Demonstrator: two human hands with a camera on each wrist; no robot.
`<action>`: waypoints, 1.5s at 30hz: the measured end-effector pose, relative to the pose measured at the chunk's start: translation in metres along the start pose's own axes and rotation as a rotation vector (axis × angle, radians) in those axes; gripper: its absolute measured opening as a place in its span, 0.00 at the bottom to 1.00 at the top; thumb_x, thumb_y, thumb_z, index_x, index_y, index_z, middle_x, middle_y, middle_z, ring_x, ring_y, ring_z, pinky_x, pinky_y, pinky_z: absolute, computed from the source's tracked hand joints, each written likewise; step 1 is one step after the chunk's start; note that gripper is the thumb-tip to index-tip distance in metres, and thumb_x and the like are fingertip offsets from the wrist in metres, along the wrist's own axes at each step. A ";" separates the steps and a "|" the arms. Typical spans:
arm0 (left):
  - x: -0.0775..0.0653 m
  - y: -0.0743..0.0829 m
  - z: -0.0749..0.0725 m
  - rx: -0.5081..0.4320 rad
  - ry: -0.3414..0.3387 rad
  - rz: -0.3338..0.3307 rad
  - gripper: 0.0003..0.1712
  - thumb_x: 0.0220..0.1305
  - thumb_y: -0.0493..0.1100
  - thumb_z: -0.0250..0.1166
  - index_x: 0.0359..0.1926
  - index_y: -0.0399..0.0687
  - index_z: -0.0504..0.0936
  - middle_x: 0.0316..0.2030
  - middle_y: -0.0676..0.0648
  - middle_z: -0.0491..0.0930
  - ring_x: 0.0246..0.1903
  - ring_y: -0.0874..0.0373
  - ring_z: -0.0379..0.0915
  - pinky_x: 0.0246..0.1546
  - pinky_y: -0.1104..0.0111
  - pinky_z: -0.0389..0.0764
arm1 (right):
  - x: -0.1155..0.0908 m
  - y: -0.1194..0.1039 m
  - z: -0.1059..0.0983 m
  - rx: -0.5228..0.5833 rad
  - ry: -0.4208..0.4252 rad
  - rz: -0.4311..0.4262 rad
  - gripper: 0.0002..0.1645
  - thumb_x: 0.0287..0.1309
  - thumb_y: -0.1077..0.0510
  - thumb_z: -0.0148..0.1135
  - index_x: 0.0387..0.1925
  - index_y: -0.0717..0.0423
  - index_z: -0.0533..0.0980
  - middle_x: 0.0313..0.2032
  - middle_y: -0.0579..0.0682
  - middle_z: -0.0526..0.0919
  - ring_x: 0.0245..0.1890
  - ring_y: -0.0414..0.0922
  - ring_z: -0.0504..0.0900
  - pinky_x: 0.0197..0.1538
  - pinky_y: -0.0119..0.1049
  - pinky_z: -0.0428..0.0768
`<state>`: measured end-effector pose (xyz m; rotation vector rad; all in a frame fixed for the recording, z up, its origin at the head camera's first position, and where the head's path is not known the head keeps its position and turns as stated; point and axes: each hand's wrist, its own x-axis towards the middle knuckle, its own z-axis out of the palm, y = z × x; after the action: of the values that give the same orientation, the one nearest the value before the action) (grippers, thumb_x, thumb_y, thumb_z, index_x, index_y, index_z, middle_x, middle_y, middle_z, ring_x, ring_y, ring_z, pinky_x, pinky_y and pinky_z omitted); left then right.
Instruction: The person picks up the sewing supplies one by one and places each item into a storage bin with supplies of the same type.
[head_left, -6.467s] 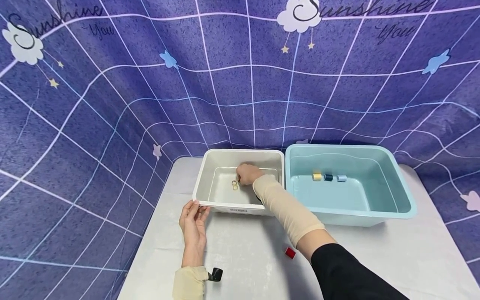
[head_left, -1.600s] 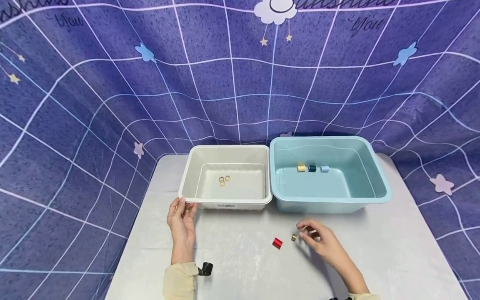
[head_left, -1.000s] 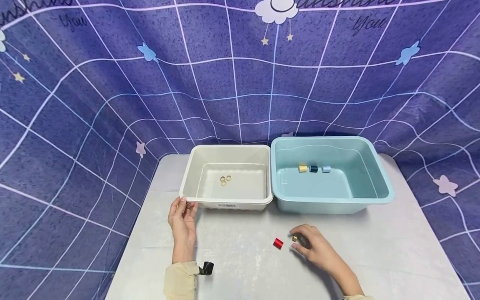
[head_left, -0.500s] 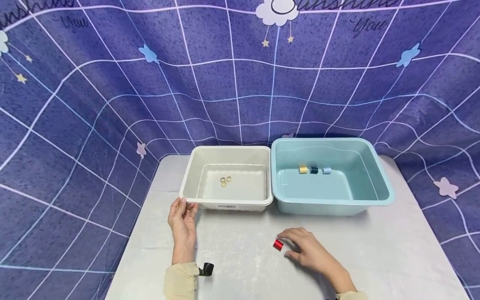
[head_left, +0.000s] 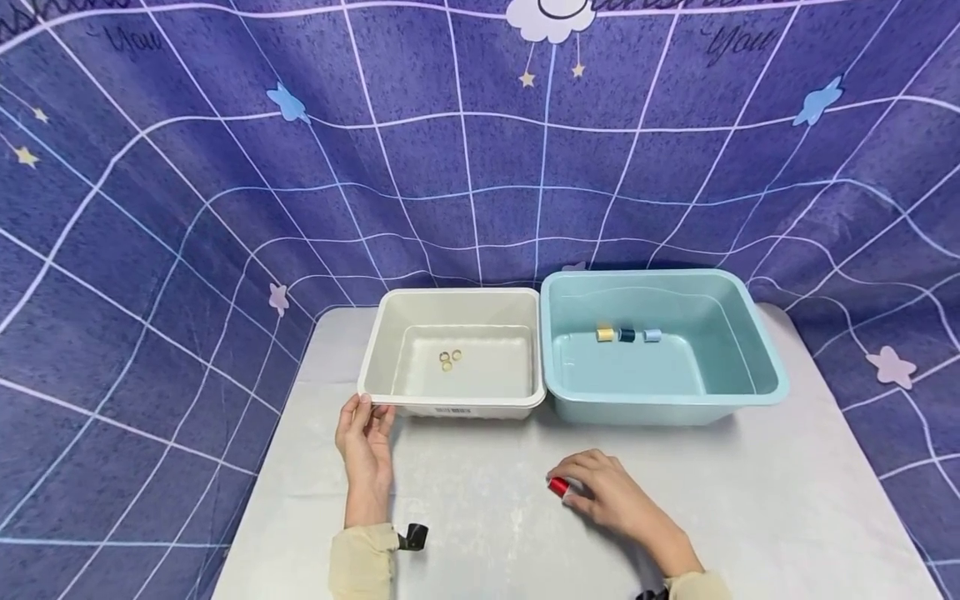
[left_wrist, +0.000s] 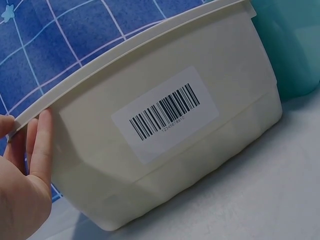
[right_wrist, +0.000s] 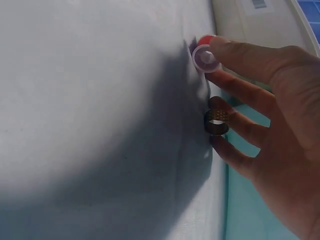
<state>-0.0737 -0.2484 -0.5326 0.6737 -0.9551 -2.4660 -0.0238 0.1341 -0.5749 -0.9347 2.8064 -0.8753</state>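
Note:
My right hand (head_left: 611,496) pinches a red thread spool (head_left: 557,486) between thumb and index finger, low over the table. In the right wrist view, the spool's pale end (right_wrist: 206,58) shows by the thumb. A patterned gold ring (right_wrist: 216,122) sits at the tips of the other fingers; whether they hold it I cannot tell. It is hidden in the head view. My left hand (head_left: 366,450) grips the near-left corner rim of the white bin (head_left: 453,402), thumb on top and fingers beneath. Three gold rings (head_left: 447,366) lie inside this bin.
Beside the white bin stands a light blue bin (head_left: 660,398), holding a yellow spool (head_left: 604,334), a dark spool (head_left: 627,335) and a pale blue spool (head_left: 652,335). A barcode label (left_wrist: 165,114) is on the white bin's front. A purple curtain (head_left: 420,167) hangs behind the table (head_left: 465,517).
My right hand left the white bin, moved to the gold ring on the table, then left to the red spool, and now pinches it. My left hand has kept its grip on the rim.

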 end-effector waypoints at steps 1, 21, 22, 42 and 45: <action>0.000 0.000 0.000 -0.003 -0.002 0.001 0.05 0.74 0.36 0.65 0.46 0.41 0.78 0.31 0.46 0.78 0.30 0.59 0.80 0.39 0.71 0.94 | 0.000 0.000 0.000 -0.002 0.002 0.005 0.21 0.59 0.54 0.76 0.54 0.40 0.84 0.53 0.41 0.87 0.58 0.48 0.81 0.56 0.52 0.81; 0.001 0.002 -0.003 -0.037 -0.012 -0.007 0.04 0.74 0.34 0.64 0.45 0.40 0.77 0.29 0.45 0.79 0.28 0.58 0.80 0.38 0.70 0.94 | -0.007 0.005 0.013 0.122 0.250 0.055 0.22 0.51 0.56 0.82 0.49 0.47 0.85 0.47 0.39 0.88 0.49 0.41 0.84 0.52 0.40 0.85; 0.001 0.002 -0.003 -0.030 -0.013 -0.002 0.04 0.74 0.34 0.64 0.45 0.41 0.77 0.29 0.46 0.79 0.28 0.58 0.81 0.39 0.71 0.94 | -0.006 0.005 0.012 0.149 0.265 0.053 0.23 0.50 0.57 0.82 0.49 0.48 0.84 0.47 0.40 0.88 0.48 0.42 0.84 0.50 0.39 0.86; 0.001 0.000 -0.003 -0.025 0.002 -0.018 0.04 0.74 0.34 0.63 0.46 0.40 0.77 0.29 0.46 0.78 0.29 0.58 0.80 0.37 0.70 0.94 | -0.005 -0.014 -0.023 0.272 0.355 0.105 0.25 0.51 0.62 0.82 0.51 0.46 0.83 0.47 0.40 0.88 0.48 0.44 0.86 0.51 0.45 0.90; 0.003 0.000 -0.001 -0.017 -0.006 -0.009 0.05 0.74 0.35 0.64 0.47 0.39 0.77 0.29 0.46 0.78 0.29 0.58 0.80 0.38 0.71 0.94 | -0.002 -0.018 -0.032 0.281 0.388 0.090 0.25 0.51 0.63 0.81 0.51 0.45 0.83 0.46 0.40 0.89 0.47 0.42 0.86 0.50 0.39 0.88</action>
<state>-0.0756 -0.2502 -0.5340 0.6667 -0.9347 -2.4828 -0.0196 0.1397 -0.5387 -0.6506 2.8797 -1.5331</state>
